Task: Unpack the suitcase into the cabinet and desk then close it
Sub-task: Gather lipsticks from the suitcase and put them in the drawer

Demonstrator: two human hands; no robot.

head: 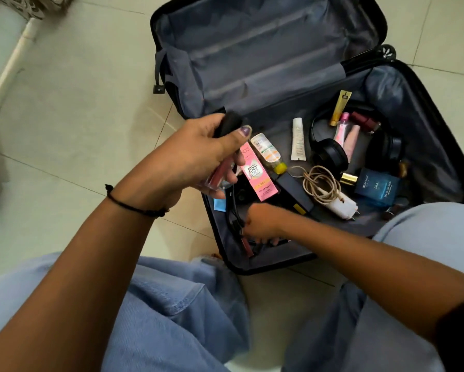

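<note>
A black suitcase (429,135) lies open on the tiled floor, its far half bare. The near half holds a pink BB cream box (257,175), a white tube (298,139), black headphones (328,151), a coiled charger cable (323,183), a blue perfume box (377,187) and other small cosmetics. My left hand (196,157) hovers over the suitcase's left edge and grips a black-capped item together with a reddish lip gloss tube (220,173). My right hand (261,224) reaches into the near left corner, fingers curled around small dark items there; what they are is unclear.
I sit on the pale tiled floor (72,124), knees in light blue trousers (177,299) on either side of the suitcase's near edge. A white ledge (8,65) runs along the far left. A suitcase wheel (386,52) sticks out at the far right.
</note>
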